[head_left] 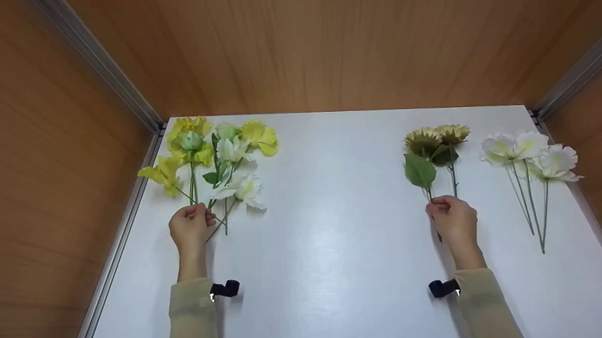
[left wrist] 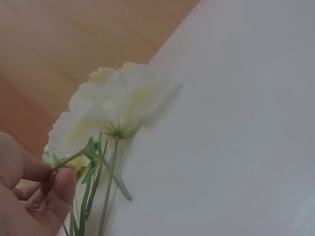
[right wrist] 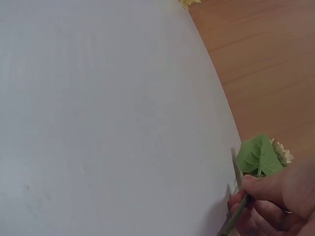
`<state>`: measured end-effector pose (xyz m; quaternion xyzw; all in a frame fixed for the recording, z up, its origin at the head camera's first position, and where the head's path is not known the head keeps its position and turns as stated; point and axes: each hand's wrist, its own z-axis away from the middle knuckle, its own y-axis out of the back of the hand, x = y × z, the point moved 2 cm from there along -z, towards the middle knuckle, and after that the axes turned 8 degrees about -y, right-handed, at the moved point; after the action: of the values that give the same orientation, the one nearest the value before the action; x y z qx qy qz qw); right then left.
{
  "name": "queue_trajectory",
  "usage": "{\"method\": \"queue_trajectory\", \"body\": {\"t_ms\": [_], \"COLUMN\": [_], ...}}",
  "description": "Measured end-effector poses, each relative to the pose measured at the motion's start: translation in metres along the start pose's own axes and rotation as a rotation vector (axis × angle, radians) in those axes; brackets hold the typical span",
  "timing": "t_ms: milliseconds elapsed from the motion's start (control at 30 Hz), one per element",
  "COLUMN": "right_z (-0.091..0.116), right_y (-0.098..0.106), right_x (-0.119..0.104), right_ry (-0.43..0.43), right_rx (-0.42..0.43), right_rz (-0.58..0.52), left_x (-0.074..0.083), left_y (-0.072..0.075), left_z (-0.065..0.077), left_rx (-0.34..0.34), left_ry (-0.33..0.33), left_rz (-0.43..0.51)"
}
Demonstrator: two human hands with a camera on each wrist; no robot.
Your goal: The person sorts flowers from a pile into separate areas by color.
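On the left of the white table, my left hand (head_left: 191, 224) pinches a thin green flower stem (left wrist: 69, 160) between thumb and fingers. Just beyond it lie yellow flowers (head_left: 161, 175) with a pale green bud (head_left: 191, 141); which bloom the pinched stem belongs to, I cannot tell. White flowers (head_left: 248, 190) lie to that hand's right, their stems crossing. Over on the right, my right hand (head_left: 454, 220) grips the stem of a pale yellow sunflower (head_left: 423, 141) with a broad green leaf (right wrist: 259, 156). A second sunflower (head_left: 453, 133) lies beside it, its stem running toward the hand.
Several white flowers (head_left: 555, 163) with long bare stems lie at the far right of the table (head_left: 328, 208). Wooden panels (head_left: 306, 47) stand behind and along both sides, with metal rails (head_left: 116, 248) at their edges. A small black device sits at each sleeve cuff.
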<state>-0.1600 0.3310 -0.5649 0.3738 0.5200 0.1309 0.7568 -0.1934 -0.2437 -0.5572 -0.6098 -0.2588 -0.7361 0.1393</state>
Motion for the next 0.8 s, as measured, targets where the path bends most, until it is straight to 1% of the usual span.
{"method": "queue_trajectory", "body": {"t_ms": [67, 133, 233, 367, 500, 667, 800], "right_z": [0.0, 0.0, 0.001, 0.002, 0.003, 0.006, 0.011], "right_y": [-0.001, -0.001, -0.001, -0.001, -0.001, -0.002, -0.003], "right_x": [0.0, -0.001, -0.001, -0.002, -0.002, -0.001, -0.004], "right_ry": [-0.005, -0.005, -0.001, 0.0, 0.006, 0.017, 0.012], "right_rx": [0.0, 0.004, 0.019, 0.034, 0.043, 0.071, 0.085], "right_rz": [0.011, 0.019, 0.029, 0.034, 0.031, 0.019, -0.008], "left_x": [0.005, 0.009, 0.014, 0.019, 0.021, 0.022, 0.023], "left_y": [0.001, 0.003, 0.005, 0.007, 0.006, 0.002, -0.004], "left_z": [0.001, 0.002, 0.004, 0.01, 0.02, 0.032, 0.04], "left_rx": [0.02, 0.033, 0.041, 0.029, 0.002, -0.023, -0.048], "left_ry": [0.008, 0.013, 0.021, 0.016, -0.017, -0.052, -0.053], "left_rz": [0.079, 0.139, 0.184, 0.194, 0.208, 0.213, 0.231]}}
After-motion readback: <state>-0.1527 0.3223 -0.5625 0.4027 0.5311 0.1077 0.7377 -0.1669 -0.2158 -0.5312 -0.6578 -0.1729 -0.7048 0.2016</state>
